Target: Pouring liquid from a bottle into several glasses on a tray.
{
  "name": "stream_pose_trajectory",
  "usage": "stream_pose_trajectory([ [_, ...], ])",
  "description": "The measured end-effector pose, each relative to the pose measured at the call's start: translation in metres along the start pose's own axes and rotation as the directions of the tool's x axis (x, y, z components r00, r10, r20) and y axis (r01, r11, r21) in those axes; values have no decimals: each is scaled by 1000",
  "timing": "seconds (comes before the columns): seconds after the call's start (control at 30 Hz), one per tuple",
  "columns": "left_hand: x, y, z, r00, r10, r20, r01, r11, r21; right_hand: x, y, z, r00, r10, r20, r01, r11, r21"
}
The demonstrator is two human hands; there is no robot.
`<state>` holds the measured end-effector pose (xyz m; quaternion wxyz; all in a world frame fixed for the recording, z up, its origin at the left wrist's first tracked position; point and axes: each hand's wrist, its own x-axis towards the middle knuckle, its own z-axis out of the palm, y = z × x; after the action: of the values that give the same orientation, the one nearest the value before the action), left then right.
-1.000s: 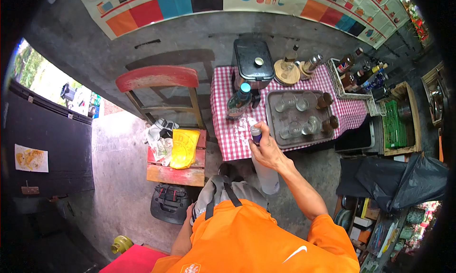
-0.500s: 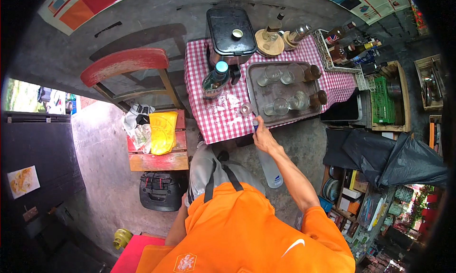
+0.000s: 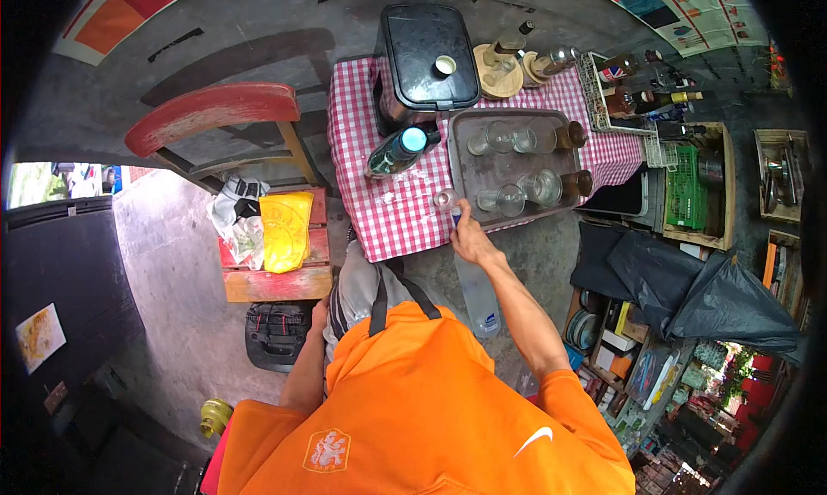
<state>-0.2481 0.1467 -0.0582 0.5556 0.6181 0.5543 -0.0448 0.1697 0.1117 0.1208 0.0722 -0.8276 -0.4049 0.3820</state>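
Note:
My right hand (image 3: pixel 472 239) is closed round the neck of a clear plastic bottle (image 3: pixel 479 292), at the front edge of the table. A bit of blue shows at the neck; the body hangs below my hand, its base toward me. The fingertips come close to a small glass (image 3: pixel 445 199) on the checked cloth, and I cannot tell whether they touch it. My left hand (image 3: pixel 321 312) is low beside my left thigh, its fingers mostly hidden. Beyond the small glass stands a dark bottle with a light blue cap (image 3: pixel 398 149).
A grey tray (image 3: pixel 525 180) holds several glasses, clear and brown. Behind are a black-lidded bin (image 3: pixel 429 51) and a wire basket (image 3: pixel 596 99) of bottles. At left, a red chair (image 3: pixel 280 284) carries a yellow bag (image 3: pixel 287 232); a black case (image 3: pixel 277 333) sits below it.
My right hand has shifted slightly left, bringing its fingertips closer to the small glass, the bottle still in its grip. My left hand has moved up and shows more. The whole view has shifted a little.

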Motion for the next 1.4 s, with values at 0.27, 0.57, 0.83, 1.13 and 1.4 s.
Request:
stream_pose_trajectory([
  [0.27,33,-69,20,993,-75,94,65,992,104,6,-16,-14,990,75,119,-68,996,-62],
  [0.57,43,-120,37,996,-56,66,61,996,-72,8,-21,-15,984,80,162,-67,994,-80],
  [0.83,42,-84,33,996,-31,87,32,999,-17,5,-21,-20,983,110,147,-100,992,-74],
  [1.13,34,-81,27,998,-52,35,53,998,-43,4,-24,-19,983,89,162,-79,994,-69],
  [1.4,35,-78,25,995,-80,52,86,990,-114,4,-19,-17,993,48,106,-41,997,-72],
])
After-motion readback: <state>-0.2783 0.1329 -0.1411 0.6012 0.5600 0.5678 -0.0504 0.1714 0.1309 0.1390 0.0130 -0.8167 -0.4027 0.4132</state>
